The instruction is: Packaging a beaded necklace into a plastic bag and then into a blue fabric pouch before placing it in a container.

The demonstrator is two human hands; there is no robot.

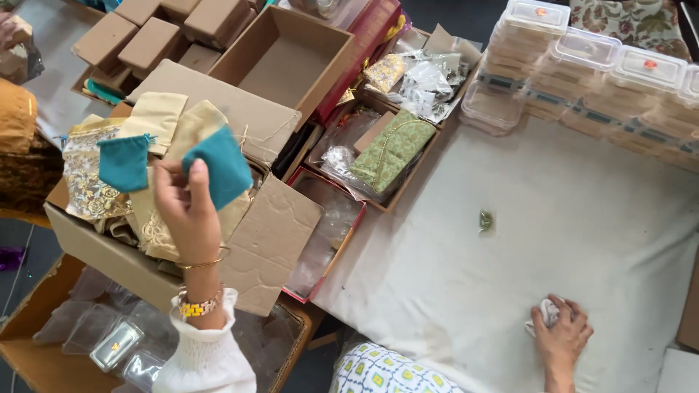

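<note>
My left hand (186, 207) is raised over an open cardboard box (269, 236) and pinches a small teal fabric pouch (222, 166) by its lower edge. A second teal pouch (124, 161) lies in the box among cream and gold-patterned pouches (156, 116). My right hand (561, 331) rests on the white cloth (553, 218) at the lower right, fingers closed around a small white item (547, 313) that is mostly hidden. A tiny green item (486, 220) lies alone on the cloth.
Stacked clear lidded containers (582, 65) line the far right. An empty brown box (287, 62), small brown boxes (153, 36), a green patterned pouch (393, 149) in a tray and plastic bags (429, 80) sit behind. Clear plastic cases (109, 338) fill a box lower left.
</note>
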